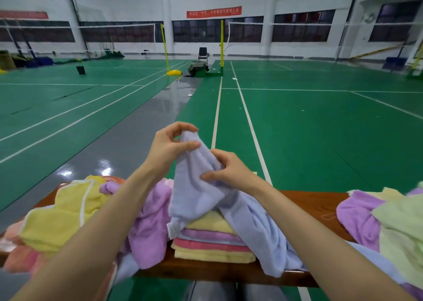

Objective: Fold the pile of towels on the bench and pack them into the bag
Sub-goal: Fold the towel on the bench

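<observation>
Both hands pinch a blue towel (196,193) above the bench (315,207): left hand (170,148) at 12 o'clock, right hand (225,169) just lower. Unfolded towels lie at 8 and 4 o'clock. Best to find two corners, spread them, then fold onto the stack (212,243).

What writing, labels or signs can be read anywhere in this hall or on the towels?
Nothing can be quoted.
Red banner on the far wall: pale characters, too blurred to read.
White tag on the blue towel: too small to tell if anything is printed.
</observation>
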{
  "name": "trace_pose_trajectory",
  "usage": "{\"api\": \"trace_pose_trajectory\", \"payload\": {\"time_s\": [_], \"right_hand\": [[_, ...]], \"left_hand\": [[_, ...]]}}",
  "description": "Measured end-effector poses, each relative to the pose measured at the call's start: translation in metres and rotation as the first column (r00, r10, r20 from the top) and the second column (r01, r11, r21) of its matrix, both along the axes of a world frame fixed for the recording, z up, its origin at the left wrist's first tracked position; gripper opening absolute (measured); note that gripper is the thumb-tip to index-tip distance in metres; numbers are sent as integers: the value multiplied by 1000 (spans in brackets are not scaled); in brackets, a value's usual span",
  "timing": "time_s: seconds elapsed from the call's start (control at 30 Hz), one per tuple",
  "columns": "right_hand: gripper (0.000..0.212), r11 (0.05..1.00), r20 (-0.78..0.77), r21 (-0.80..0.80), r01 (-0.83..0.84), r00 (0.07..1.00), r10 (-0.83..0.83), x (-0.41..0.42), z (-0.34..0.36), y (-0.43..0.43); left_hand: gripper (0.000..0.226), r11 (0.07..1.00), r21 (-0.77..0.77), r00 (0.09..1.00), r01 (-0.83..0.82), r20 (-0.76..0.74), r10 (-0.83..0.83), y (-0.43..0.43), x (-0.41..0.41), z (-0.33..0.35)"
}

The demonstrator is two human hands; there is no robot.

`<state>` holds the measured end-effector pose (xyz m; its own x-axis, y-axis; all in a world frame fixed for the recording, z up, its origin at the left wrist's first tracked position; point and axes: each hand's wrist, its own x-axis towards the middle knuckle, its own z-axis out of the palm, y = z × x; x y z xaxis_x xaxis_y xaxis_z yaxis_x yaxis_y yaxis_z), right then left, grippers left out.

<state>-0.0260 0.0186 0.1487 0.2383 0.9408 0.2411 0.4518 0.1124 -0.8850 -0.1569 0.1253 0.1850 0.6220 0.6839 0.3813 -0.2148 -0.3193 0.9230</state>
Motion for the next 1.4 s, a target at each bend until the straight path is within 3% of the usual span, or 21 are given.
{"api": "trace_pose_trajectory", "payload": {"time_s": [0.13,0.27,0.37,0.47,0.6,0.67,0.73,0.8,0.9,1.0,1.07,1.13,1.23,1.33,1.4], "right_hand": [[28,997,-19,46,64,998,-63,14,16,-10],[25,987,118,-89,130,986,-119,35,19,-29],[28,975,156,-137,172,976,-151,53,11,-40],[35,954,179,-216,205,969,-168,71,5,-53],[39,917,142,-318,241,968,-206,88,-1,-72],[28,908,151,-291,302,952,-268,96,-4,-78],[15,899,136,-185,398,916,-378,98,-7,-78],[8,881,114,-43,470,879,-463,93,-6,-73],[11,908,22,62,414,909,-416,68,4,-54],[8,950,52,76,301,951,-306,38,16,-30],[4,975,81,46,215,972,-219,26,20,-18],[5,986,85,11,164,983,-164,21,21,-14],[19,983,60,37,182,981,-184,25,19,-20],[16,988,71,-28,153,986,-151,28,22,-28],[24,978,190,-99,182,968,-161,33,23,-32]], "left_hand": [[29,989,144,997,31,-79,-20,15,-12,13],[29,948,179,963,-265,3,269,42,-22,16],[28,837,128,846,-532,55,530,75,-34,8],[41,674,59,677,-736,92,730,109,-54,-8],[46,580,-104,566,-808,134,813,124,-73,-16],[48,555,-182,538,-812,138,832,134,-82,-22],[48,537,-151,523,-830,125,843,134,-84,-28],[42,583,21,582,-813,94,808,112,-75,-30],[31,731,281,776,-621,89,625,59,-41,-31],[38,847,481,962,-228,-23,272,6,-7,-31],[49,846,533,982,9,-165,93,-17,13,-36],[43,850,526,972,0,-201,125,-26,27,-40],[11,877,477,950,-58,-245,195,-23,33,-45],[8,880,468,955,-80,-218,203,-22,30,-47],[9,866,461,946,-191,-149,288,-18,27,-44]]}}
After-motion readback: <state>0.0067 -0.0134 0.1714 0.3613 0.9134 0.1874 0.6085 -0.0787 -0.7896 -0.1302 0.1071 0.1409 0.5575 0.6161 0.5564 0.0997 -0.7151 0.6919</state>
